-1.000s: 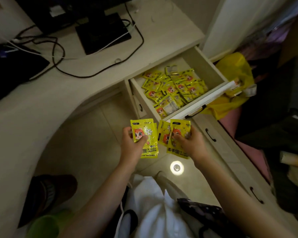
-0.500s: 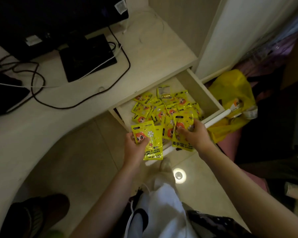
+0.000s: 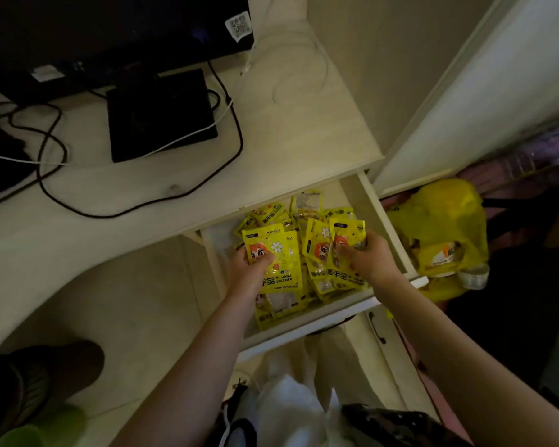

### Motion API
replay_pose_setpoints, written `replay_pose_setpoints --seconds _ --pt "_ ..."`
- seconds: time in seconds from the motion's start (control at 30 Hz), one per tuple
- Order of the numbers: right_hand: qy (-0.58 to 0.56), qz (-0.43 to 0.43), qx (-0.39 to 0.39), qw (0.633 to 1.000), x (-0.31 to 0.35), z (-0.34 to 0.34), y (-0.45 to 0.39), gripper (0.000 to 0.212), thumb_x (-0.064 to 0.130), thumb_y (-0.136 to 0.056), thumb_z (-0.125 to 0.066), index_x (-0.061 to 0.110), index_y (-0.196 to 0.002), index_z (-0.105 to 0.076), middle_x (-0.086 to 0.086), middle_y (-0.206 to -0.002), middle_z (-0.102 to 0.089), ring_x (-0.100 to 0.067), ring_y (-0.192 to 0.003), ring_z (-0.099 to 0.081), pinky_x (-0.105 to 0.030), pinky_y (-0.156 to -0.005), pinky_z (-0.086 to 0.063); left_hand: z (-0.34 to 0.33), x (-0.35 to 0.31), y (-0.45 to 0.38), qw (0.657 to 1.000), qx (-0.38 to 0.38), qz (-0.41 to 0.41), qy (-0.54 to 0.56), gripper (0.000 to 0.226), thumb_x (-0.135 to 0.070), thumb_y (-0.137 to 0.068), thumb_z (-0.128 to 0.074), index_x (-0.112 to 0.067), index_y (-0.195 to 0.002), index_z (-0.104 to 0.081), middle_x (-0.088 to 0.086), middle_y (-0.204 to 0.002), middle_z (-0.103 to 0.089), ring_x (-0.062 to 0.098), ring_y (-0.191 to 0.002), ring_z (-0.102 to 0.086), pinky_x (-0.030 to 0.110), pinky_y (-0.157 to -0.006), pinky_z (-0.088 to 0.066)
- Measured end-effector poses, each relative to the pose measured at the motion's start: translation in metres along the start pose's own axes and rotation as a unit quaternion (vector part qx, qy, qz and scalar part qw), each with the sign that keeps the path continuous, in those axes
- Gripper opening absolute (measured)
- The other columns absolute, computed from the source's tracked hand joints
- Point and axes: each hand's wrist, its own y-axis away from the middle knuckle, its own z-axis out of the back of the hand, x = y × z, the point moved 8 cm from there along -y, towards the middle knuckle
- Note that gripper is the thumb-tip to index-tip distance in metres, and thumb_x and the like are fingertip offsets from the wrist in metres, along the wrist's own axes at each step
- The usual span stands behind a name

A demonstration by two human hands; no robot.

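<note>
The left hand (image 3: 249,271) grips a yellow hand-warmer packet (image 3: 275,253), with the thumb laid across the printed cartoon face and the fingers curled behind it. The packet stands upright, facing the camera. The right hand (image 3: 368,258) pinches a fan of packets (image 3: 344,253), at least two of the same yellow kind, overlapping and tilted a little to the right, thumb on the front one. How many lie behind I cannot tell.

Both hands hold their packets just above the open drawer (image 3: 304,329), over the heap of loose packets (image 3: 281,303) that covers most of its floor, some face up, some showing the pale back. The drawer is pulled out from under the pale desk (image 3: 297,124).

On the desk a black monitor stand (image 3: 158,114) sits among dark and white cables (image 3: 238,137). To the right of the drawer, on the floor, a yellow plastic bag (image 3: 442,221) slumps against a white door panel (image 3: 497,91), with a roll of tape (image 3: 473,275) touching its lower edge. A dark shoe (image 3: 42,375) lies at the lower left
</note>
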Motion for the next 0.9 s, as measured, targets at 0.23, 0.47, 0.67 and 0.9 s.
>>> replay_pose_setpoints --seconds 0.23,0.47,0.67,0.9 --pt "0.029 -0.004 0.043 0.999 0.003 0.015 -0.048 0.026 0.016 -0.088 -0.065 0.010 -0.113 -0.063 -0.007 -0.101 -0.068 -0.019 -0.085 -0.063 -0.024 -0.062 -0.047 -0.026 0.026 -0.013 0.994 -0.069 0.076 0.049 0.029 -0.024 -0.083 -0.070 -0.018 -0.110 -0.063 0.004 -0.105 -0.067 0.018 -0.089 -0.061 0.037 -0.079 -0.043" --pt "0.011 -0.073 0.082 0.994 -0.007 0.006 -0.104 0.009 0.017 -0.087 -0.065 0.018 -0.096 -0.066 -0.012 -0.103 -0.070 -0.031 -0.095 -0.067 -0.044 -0.083 -0.055 -0.046 0.039 -0.051 0.984 -0.128 0.103 0.069 0.028 -0.015 -0.082 -0.070 -0.013 -0.109 -0.063 0.007 -0.100 -0.066 0.012 -0.075 -0.057 0.027 -0.062 -0.041" --pt "0.001 -0.155 0.099 0.983 -0.027 -0.029 -0.148 0.009 0.021 -0.086 -0.067 0.015 -0.093 -0.066 -0.012 -0.101 -0.069 -0.026 -0.087 -0.066 -0.045 -0.085 -0.055 -0.057 0.039 -0.097 0.982 -0.131 0.122 0.057 0.040 -0.020 -0.085 -0.068 -0.013 -0.122 -0.058 0.009 -0.111 -0.062 0.022 -0.091 -0.060 0.037 -0.079 -0.046" --pt "0.015 -0.162 0.105 0.981 -0.039 -0.056 -0.183 0.031 0.019 -0.082 -0.071 0.004 -0.108 -0.064 -0.015 -0.102 -0.070 -0.030 -0.093 -0.068 -0.052 -0.090 -0.054 -0.051 0.043 -0.129 0.977 -0.152 0.140 0.048 0.055 -0.031 -0.080 -0.068 -0.013 -0.129 -0.049 0.008 -0.110 -0.061 0.026 -0.091 -0.059 0.043 -0.088 -0.049"
